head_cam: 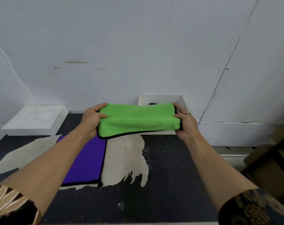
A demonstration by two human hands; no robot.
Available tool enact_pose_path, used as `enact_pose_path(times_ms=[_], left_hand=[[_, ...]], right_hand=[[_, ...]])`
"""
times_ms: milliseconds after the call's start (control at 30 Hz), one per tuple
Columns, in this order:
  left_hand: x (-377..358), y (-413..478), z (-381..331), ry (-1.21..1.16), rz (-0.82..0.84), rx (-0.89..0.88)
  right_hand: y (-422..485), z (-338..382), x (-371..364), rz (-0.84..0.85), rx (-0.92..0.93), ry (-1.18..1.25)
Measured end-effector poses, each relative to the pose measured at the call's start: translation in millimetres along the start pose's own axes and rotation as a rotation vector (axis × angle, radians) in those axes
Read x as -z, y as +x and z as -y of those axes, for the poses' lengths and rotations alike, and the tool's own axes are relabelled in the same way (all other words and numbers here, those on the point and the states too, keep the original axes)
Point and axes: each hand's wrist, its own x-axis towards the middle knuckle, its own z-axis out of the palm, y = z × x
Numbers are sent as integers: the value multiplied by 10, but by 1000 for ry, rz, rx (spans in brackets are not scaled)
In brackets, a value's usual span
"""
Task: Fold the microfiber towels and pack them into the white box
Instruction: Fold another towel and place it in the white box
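Folded green towel [138, 120] pinched at each end by left hand [91, 120] and right hand [185, 122], held flat above table [170, 176], probably for lowering into white box [160, 99].

Matt fleecy green towel [138, 120]; worn, seemingly painted black table [170, 159].

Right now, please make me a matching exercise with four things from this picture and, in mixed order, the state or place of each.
Things:
1. green towel
2. purple towel
3. white box
4. white lid

States or places:
A. lies flat on the table, under the left forearm
B. stands against the wall, behind the held towel
C. folded, held in the air by the left hand and the right hand
D. rests at the far left of the table

Pairs: 1-C, 2-A, 3-B, 4-D
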Motion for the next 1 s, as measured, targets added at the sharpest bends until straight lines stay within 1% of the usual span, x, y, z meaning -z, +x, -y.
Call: enact_pose_path(times_ms=[100,167,200,267,367,400,433,500,567,667,733,833,933,967,1000], left_hand=[[-55,-120,250,-22,34,-44],[-38,-216,582,32,17,1],[-15,-259,785,92,0,46],[53,-360,1204,233,5,178],[184,-606,1805,350,99,486],[215,-702,1960,388,125,575],[242,-779,2102,434,132,616],[297,-877,2312,553,109,567],[330,-920,2402,663,101,522],[385,-940,2412,726,64,473],[424,-951,2393,720,40,449],[467,-990,2391,691,74,491],[528,-1026,2399,727,118,489],[544,-1042,2391,767,149,471],[551,-1068,2373,826,192,438]], right_hand=[[-35,-116,300,0,0,40],[-70,-356,575,-60,-63,-5],[-89,-509,717,-111,-114,-82],[-133,-864,1014,-213,-243,-327],[-269,-1358,1412,-224,-467,-724],[-314,-1472,1502,-222,-503,-844],[-353,-1551,1564,-223,-504,-962],[-409,-1613,1607,-209,-462,-1165],[-434,-1601,1588,-167,-438,-1286],[-444,-1561,1549,-143,-375,-1419],[-458,-1523,1527,-153,-314,-1511],[-488,-1462,1498,-129,-337,-1552],[-520,-1420,1464,-56,-377,-1637],[-539,-1420,1457,-33,-345,-1715],[-565,-1430,1453,-13,-270,-1814]])
